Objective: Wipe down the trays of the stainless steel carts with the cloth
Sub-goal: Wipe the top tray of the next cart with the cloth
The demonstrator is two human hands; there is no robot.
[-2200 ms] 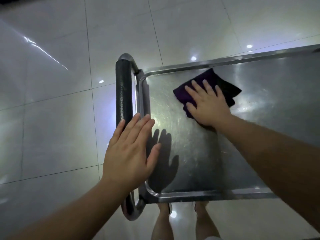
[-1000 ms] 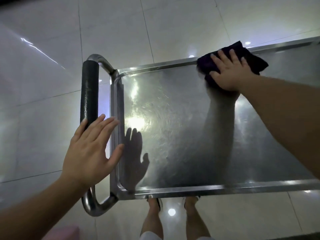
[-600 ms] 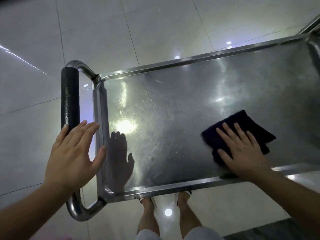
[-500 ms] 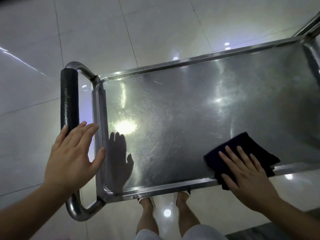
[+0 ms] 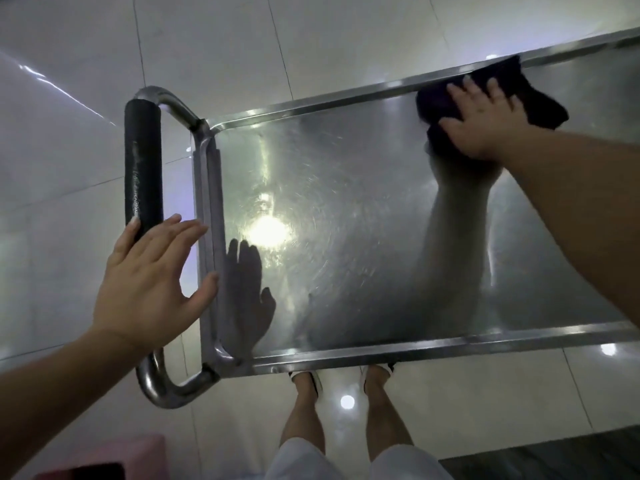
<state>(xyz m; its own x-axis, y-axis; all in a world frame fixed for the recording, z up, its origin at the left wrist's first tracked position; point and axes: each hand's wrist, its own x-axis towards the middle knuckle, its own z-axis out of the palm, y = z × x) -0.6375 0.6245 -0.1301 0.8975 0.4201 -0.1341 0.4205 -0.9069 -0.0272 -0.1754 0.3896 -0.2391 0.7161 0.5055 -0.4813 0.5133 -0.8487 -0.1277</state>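
Left hand (image 5: 149, 285), fingers straight and spread, hovers over the cart's black-sleeved handle (image 5: 143, 164). Steel tray (image 5: 346, 237), scratched and reflective. Right hand (image 5: 485, 123), fingers extended flat, presses the dark cloth (image 5: 540, 98) against the tray's far rim.

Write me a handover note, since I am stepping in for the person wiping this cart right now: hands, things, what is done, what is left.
Left hand: open, fingers straight, over the cart's handle at the tray's left end; contact unclear.
Right hand: flat on the dark cloth, pressing it onto the tray against the far rim.
Done: swirl marks show across the tray's left and middle; how clean it is cannot be judged.
Left: the tray's right part runs out of view, so check it. No other trays or carts are in view; they may still need wiping.
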